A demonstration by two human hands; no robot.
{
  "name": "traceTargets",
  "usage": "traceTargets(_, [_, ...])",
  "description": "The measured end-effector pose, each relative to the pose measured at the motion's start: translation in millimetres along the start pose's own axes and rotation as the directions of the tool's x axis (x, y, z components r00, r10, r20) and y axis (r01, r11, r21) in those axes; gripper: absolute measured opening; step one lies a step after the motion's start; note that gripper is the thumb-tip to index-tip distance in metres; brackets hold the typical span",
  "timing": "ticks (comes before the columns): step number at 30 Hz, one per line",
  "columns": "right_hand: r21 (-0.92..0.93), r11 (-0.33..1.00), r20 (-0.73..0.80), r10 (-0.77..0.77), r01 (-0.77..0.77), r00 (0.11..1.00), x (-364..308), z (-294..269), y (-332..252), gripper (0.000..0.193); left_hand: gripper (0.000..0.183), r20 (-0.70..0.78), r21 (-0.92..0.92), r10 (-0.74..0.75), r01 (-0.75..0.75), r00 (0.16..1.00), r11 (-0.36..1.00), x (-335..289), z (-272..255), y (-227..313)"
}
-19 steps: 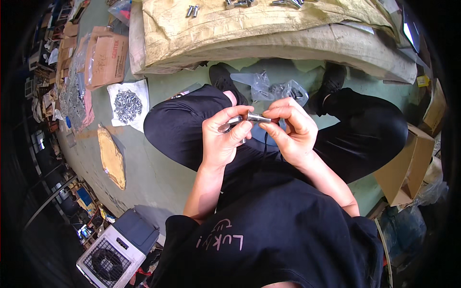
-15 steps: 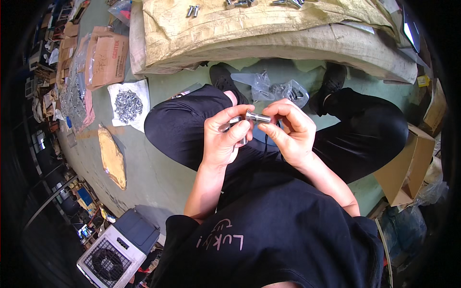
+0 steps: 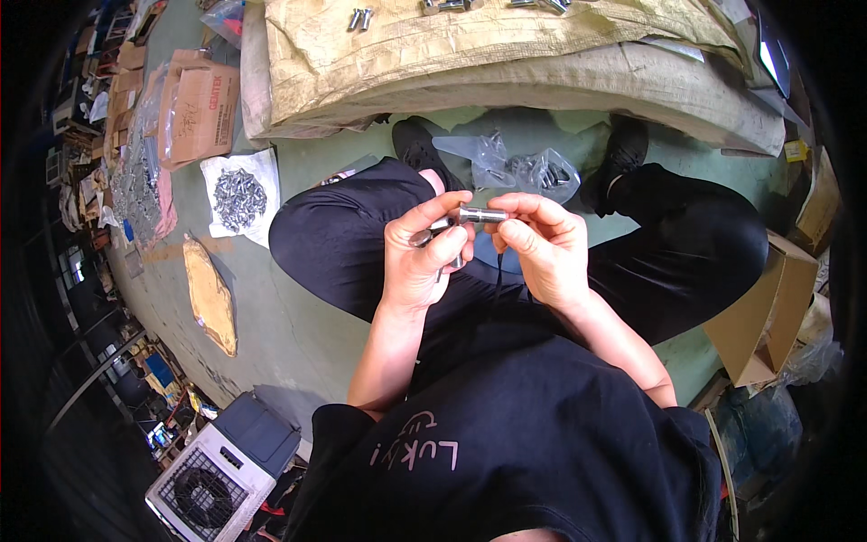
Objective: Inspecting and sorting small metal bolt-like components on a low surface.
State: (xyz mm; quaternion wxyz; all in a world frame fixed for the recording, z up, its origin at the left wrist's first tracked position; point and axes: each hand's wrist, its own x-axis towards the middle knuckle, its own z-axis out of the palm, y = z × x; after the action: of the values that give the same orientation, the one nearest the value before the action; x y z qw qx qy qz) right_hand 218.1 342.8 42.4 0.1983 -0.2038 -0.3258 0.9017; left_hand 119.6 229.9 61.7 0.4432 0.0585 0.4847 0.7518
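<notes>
In front of my lap my left hand [image 3: 411,257] is closed around several shiny metal bolts. One bolt [image 3: 480,215] lies nearly level, its flared head at my left fingers and its shank pointing right. The thumb and fingertips of my right hand [image 3: 553,248] pinch the shank's tip. Another bolt's head [image 3: 420,238] shows by my left thumb, and more shanks stick out below the palm; the fingers partly hide them. On the cloth-covered surface ahead lie two bolts [image 3: 360,19] and a further group of bolts [image 3: 452,6].
Between my shoes a clear plastic bag [image 3: 542,173] holds metal parts. To the left, a white sheet [image 3: 268,167] bears a heap of small hardware, near a cardboard box [image 3: 203,108]. A fan unit [image 3: 212,479] stands lower left, an open carton [image 3: 763,316] at right.
My right fingers have shifted slightly and grip nearer the bolt's tip, so more of its shank shows. The bolt has moved slightly left and up. My left hand keeps its grip.
</notes>
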Motion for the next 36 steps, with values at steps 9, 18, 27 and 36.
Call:
traceTargets(9, [-0.027,0.998,0.027,-0.057,0.057,0.998,0.5,-0.5,0.2,0.022,0.032,-0.013,0.056,0.015,-0.014,1.000,0.998,-0.3,4.2,2.9])
traceTargets(18, [0.047,0.998,0.014,-0.051,0.051,0.999,-1.3,0.5,7.6,0.036,0.029,-0.061,0.068,0.038,-0.034,0.997,0.997,-1.8,7.7,1.5])
traceTargets(27, [0.060,0.998,0.010,-0.033,0.032,0.999,-1.1,-1.3,8.0,0.029,0.029,-0.033,0.078,0.074,-0.071,0.997,0.994,-1.8,7.3,0.3])
traceTargets(36, [0.422,0.894,0.057,0.138,-0.149,0.989,5.5,-9.0,-0.6,0.016,0.027,-0.044,-0.471,-0.181,0.140,0.982,0.871,6.0,4.6,-6.1])
